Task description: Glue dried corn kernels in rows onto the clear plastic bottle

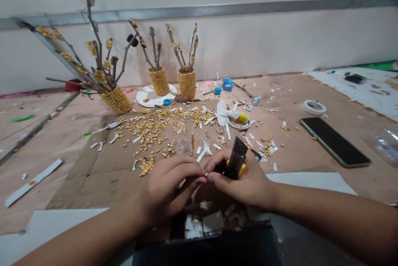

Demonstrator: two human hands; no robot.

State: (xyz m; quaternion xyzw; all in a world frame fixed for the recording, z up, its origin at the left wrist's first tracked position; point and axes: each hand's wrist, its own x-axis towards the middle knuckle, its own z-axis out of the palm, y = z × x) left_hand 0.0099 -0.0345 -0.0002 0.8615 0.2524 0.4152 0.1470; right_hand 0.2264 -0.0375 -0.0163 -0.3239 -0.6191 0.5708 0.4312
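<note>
Pinched a small pale bit [206, 174] between the meeting fingertips of left hand [174, 181] and right hand [248, 181], at six o'clock of centre — clasped a black-and-yellow tool [236, 157] in the right. Saw corn kernels [149, 134] strewn toward ten o'clock. Could not read the yellow label [243, 118] at one o'clock or the blue label [228, 84] near twelve — too small.

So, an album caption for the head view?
Left hand meets right hand before scattered corn kernels and kernel-covered pots of twigs.

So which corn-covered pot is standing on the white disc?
The middle pot; the left pot and right pot both stand off the white disc.
</note>
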